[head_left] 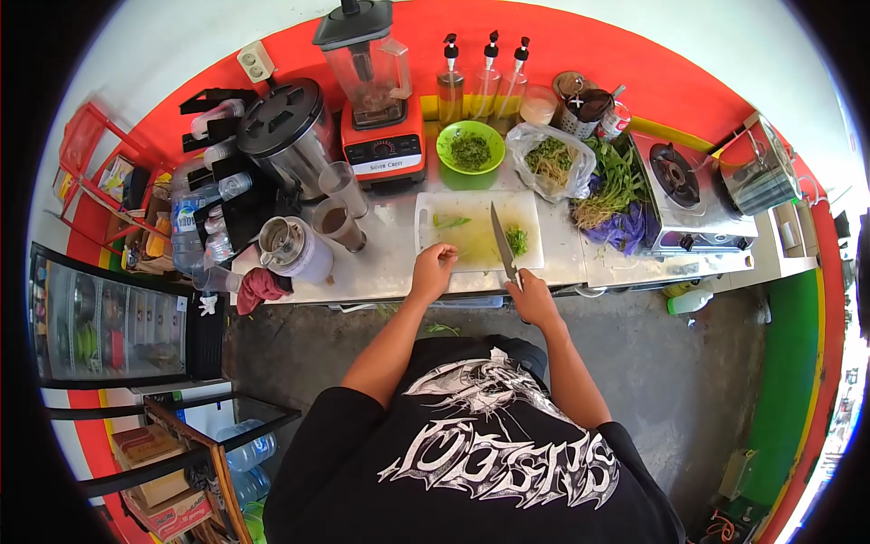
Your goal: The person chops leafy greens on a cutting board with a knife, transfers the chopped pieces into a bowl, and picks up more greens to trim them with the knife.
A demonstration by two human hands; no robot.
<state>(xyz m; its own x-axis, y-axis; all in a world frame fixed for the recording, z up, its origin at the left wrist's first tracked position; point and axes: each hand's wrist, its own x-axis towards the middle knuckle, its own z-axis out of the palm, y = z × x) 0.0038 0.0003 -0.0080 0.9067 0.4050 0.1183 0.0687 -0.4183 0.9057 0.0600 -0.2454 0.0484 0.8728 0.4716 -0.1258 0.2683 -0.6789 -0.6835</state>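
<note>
My right hand point(532, 297) is wrapped round the handle of a kitchen knife point(502, 240), its blade pointing away from me over the white cutting board point(433, 204). Just right of the blade lies a small heap of chopped green leaves point(517, 239). A short piece of green stem or leaf point(450, 220) rests toward the board's upper left, and green juice stains the middle. My left hand point(436, 267) is at the board's front left edge, fingers curled together; whatever they may hold is hidden.
Behind the board stand a green bowl point(471, 128) of chopped greens and a plastic bag point(581, 163) of stems. Leafy greens point(616, 181) lie beside the gas stove point(686, 186). To the left are a blender point(381, 145), plastic cups point(342, 188) and a metal-topped jar point(304, 258).
</note>
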